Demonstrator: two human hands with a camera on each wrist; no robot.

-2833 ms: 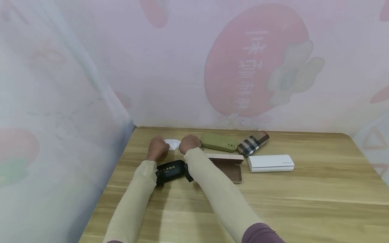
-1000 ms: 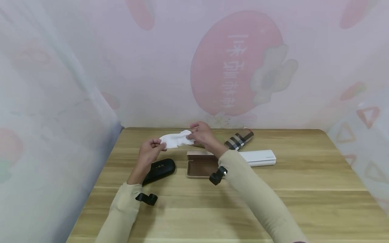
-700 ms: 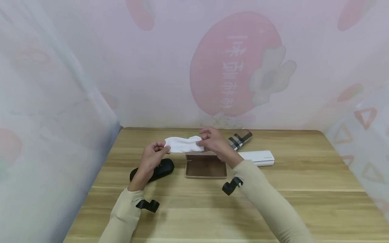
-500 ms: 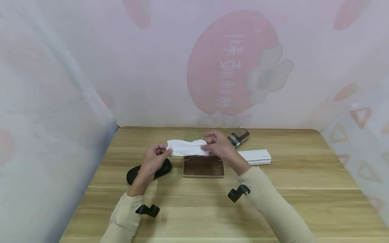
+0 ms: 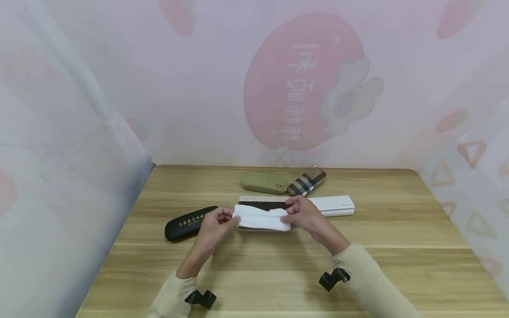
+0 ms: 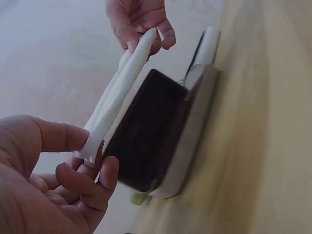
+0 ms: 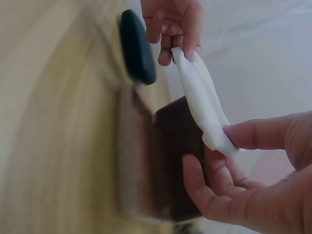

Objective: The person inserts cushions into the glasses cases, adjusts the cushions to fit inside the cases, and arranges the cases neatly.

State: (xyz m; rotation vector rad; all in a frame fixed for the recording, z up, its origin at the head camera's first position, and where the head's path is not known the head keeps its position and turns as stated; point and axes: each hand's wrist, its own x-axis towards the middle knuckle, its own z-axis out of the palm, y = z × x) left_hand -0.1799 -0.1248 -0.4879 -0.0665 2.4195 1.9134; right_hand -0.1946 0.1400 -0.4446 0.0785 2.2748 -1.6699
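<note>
A folded white cloth [image 5: 260, 218] is stretched between my two hands, above an open glasses case with a brown lining [image 5: 265, 205]. My left hand [image 5: 214, 227] pinches its left end between thumb and fingers. The other end is pinched by my right hand [image 5: 308, 218]. In the left wrist view the cloth [image 6: 119, 97] hangs clear of the case [image 6: 151, 131], whose lid stands raised. In the right wrist view the case's dark inside [image 7: 175, 156] lies beyond the cloth [image 7: 202, 100]. Much of the case's lower half is hidden by the cloth in the head view.
A black glasses case [image 5: 184, 224] lies left of the open one. Behind it are a green case [image 5: 262, 183] and a plaid case [image 5: 307, 182]. To the right sits a white case [image 5: 336, 205]. The wooden table [image 5: 397, 221] ends at the patterned wall.
Both hands have lifted the cloth off the back left of the table, spread it, and brought it right and nearer, over the open case. The green case shows again in full.
</note>
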